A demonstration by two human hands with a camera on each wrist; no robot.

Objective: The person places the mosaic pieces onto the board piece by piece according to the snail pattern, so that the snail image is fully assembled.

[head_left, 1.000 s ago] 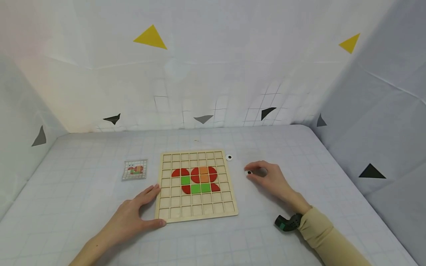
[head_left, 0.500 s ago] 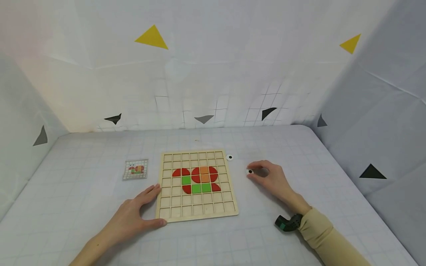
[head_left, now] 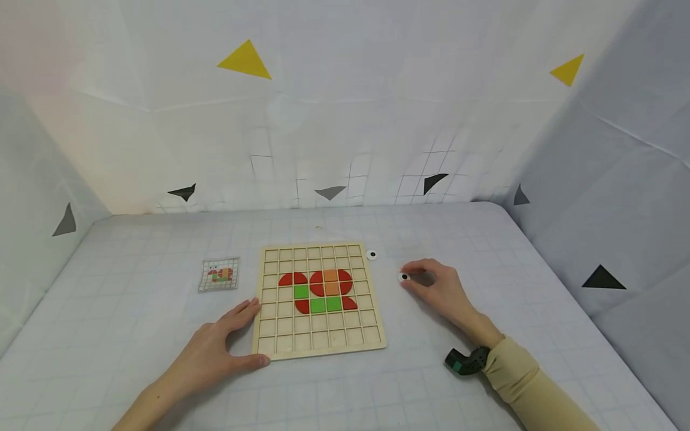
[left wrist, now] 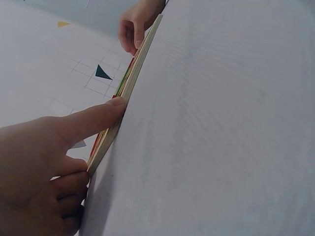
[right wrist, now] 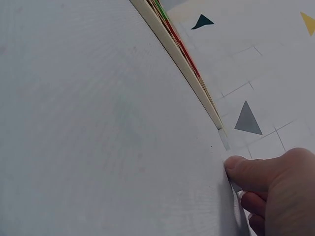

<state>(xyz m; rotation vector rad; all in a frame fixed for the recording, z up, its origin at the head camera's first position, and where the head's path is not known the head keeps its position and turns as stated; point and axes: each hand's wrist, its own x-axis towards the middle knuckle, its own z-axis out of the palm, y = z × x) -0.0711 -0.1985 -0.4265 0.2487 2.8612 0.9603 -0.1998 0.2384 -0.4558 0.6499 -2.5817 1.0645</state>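
Observation:
A square wooden grid board (head_left: 302, 344) lies on the table, with red, green and orange flat pieces (head_left: 333, 304) set in its middle cells. My left hand (head_left: 207, 356) touches the board's left side: the thumb is at the near corner and the fingertips are farther up that edge. To the right of the board, my right hand (head_left: 439, 293) pinches a small white round eye piece (head_left: 404, 277) with a black dot between thumb and index finger, low over the table. A second eye piece (head_left: 372, 255) lies beside the board's far right corner.
A small pattern card (head_left: 218, 275) with a picture in similar colours lies left of the board. White cloth walls (head_left: 345, 120) with yellow, grey and black triangles rise behind and at the sides. A black wrist device (head_left: 466, 362) sits at the right sleeve.
My right hand with the eye piece has shifted very slightly to the right and away from me. The left hand and the board stay as they were.

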